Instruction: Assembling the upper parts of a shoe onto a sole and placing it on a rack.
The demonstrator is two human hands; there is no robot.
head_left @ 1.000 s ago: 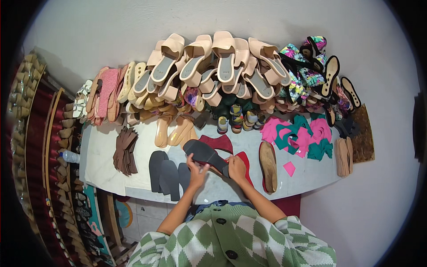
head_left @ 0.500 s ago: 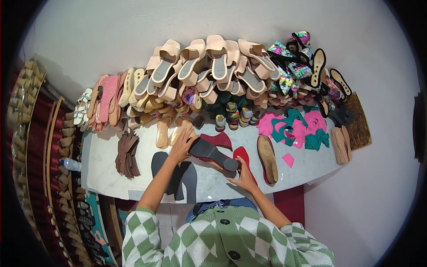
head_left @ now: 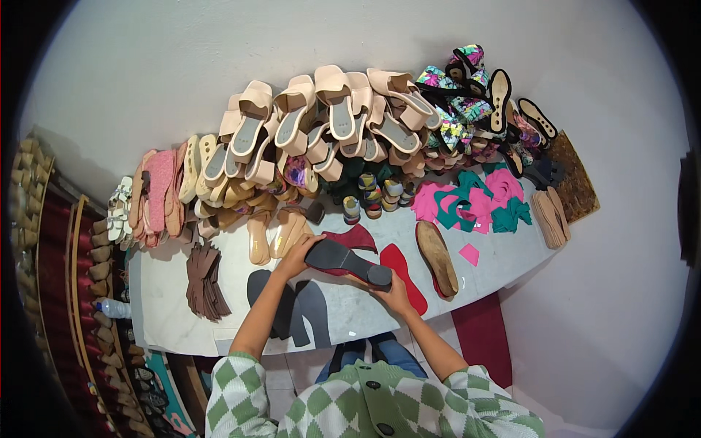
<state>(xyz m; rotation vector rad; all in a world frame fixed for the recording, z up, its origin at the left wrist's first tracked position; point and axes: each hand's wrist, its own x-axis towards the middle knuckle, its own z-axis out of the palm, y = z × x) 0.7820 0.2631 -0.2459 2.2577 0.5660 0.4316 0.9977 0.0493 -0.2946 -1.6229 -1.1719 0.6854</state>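
A heeled shoe (head_left: 339, 260) with a black sole and a round black heel is held sole up over the near middle of the table. My left hand (head_left: 294, 257) is closed on its toe end. My right hand (head_left: 395, 296) grips it by the heel, its fingers partly hidden beneath. Just beyond it is a dark red piece (head_left: 355, 239); I cannot tell whether it is joined to the shoe. A bright red sole-shaped piece (head_left: 401, 276) lies right of the shoe, beside a worn tan sole-shaped form (head_left: 437, 257) edged in red. Dark grey sole-shaped pieces (head_left: 314, 310) lie by my left forearm.
Beige heeled sandals (head_left: 339, 117) are piled along the back wall, with patterned footwear (head_left: 471, 109) to their right. Pink and green cutouts (head_left: 475, 204), brown strips (head_left: 204, 281) and stacked tan insoles (head_left: 549, 219) lie on the table (head_left: 164, 306). Shelves of footwear stand left.
My right hand has closed further round the heel end, with its thumb no longer raised over the red piece. My left fingers have drawn in at the toe. The whole view has tilted slightly.
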